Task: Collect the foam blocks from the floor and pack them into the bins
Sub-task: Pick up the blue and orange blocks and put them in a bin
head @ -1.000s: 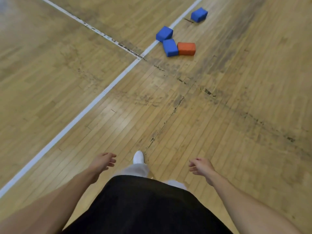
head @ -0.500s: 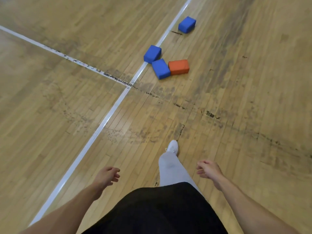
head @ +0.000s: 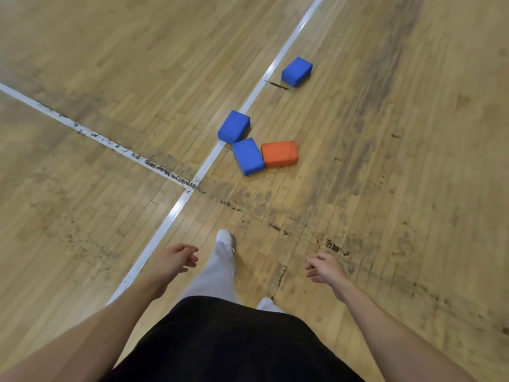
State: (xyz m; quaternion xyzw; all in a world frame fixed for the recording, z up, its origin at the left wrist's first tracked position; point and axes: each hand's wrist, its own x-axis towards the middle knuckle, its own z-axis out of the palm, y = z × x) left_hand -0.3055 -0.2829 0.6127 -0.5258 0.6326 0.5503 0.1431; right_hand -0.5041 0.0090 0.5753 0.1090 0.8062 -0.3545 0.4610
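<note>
Foam blocks lie on the wooden gym floor ahead of me. An orange block [head: 279,153] touches a blue block [head: 248,156] on its left. A second blue block [head: 233,127] sits just behind them on the white line. A third blue block [head: 297,71] lies farther off, alone. My left hand [head: 176,260] and my right hand [head: 325,268] hang low in front of my body, fingers loosely curled, holding nothing, well short of the blocks. No bin is in view.
Two white painted lines [head: 170,216] meet in a T on the floor left of the blocks. Dark scuff marks [head: 334,246] streak the boards. My white shoe [head: 224,237] is stepping forward between my hands.
I have walked forward, so the blocks now lie nearer and lower in view. My legs have swapped stride. Both hands stay empty at my sides.
</note>
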